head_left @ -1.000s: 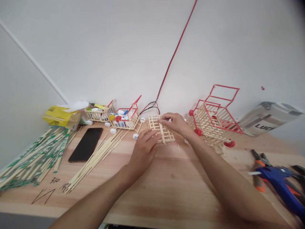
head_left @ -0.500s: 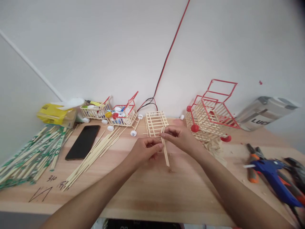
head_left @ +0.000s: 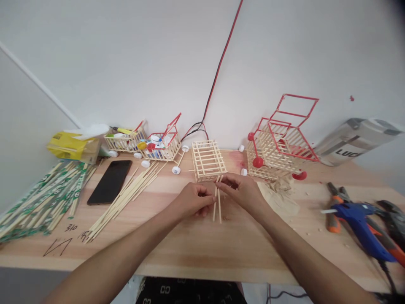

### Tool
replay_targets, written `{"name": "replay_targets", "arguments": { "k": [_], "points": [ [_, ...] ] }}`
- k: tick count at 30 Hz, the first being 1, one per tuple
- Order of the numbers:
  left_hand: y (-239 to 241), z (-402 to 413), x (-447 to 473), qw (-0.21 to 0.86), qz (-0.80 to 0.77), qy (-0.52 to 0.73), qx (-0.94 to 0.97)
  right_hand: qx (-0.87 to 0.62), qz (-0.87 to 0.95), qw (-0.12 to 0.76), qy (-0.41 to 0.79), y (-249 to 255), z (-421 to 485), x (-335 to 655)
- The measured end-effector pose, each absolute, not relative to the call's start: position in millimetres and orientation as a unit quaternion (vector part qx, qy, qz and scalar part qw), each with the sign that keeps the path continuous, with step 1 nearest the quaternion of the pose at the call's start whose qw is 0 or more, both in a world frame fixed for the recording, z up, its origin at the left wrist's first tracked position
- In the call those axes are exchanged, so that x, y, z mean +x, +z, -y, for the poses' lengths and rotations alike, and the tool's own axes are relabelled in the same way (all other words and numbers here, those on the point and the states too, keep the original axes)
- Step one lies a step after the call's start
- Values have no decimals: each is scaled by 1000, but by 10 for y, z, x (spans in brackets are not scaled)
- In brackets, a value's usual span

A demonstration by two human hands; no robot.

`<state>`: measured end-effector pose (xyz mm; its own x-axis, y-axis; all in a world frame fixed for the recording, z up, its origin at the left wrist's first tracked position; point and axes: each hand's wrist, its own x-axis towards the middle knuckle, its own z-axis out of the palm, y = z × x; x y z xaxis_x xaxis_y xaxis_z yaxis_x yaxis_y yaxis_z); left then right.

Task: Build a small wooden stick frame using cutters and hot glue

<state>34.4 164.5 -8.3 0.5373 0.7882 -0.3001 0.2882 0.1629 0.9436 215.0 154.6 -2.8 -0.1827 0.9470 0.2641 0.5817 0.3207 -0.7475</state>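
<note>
Two thin wooden sticks [head_left: 219, 207] stand out from between my hands, their lower ends spread slightly apart over the table. My right hand [head_left: 243, 190] pinches them near their upper ends. Fingers curled, my left hand [head_left: 196, 198] has its thumb and fingertips against the left stick; exactly how firmly it grips is hidden. Just beyond my fingers lies a small basket frame of crossed wooden sticks [head_left: 208, 157], apart from the loose pair as far as I can see.
Loose sticks [head_left: 126, 198], a phone [head_left: 109, 182] and packaged sticks [head_left: 47, 198] lie left. Small filled carts [head_left: 163, 147] stand behind them. A red-trimmed stick cart [head_left: 275, 147], a blue glue gun [head_left: 360, 228] and pliers [head_left: 333, 211] are on the right.
The two sticks lay nearly together and now splay apart at their lower ends. Both hands stay close together, just in front of the basket frame. The camera view has shifted slightly.
</note>
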Motion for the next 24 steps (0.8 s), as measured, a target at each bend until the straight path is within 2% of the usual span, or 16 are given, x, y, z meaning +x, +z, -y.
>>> {"name": "replay_targets", "arguments": {
  "k": [7,11,24],
  "points": [
    [-52,-1646,339,624,-457,153,614,-536,738,313,263,-261,-1595,2371],
    [-52,-1661,333,636,-453,146,607,-560,744,282,232,-348,-1628,2441],
    [-158,-1724,304,642,-458,116,603,-577,754,229,213,-363,-1644,2546]
  ]
}}
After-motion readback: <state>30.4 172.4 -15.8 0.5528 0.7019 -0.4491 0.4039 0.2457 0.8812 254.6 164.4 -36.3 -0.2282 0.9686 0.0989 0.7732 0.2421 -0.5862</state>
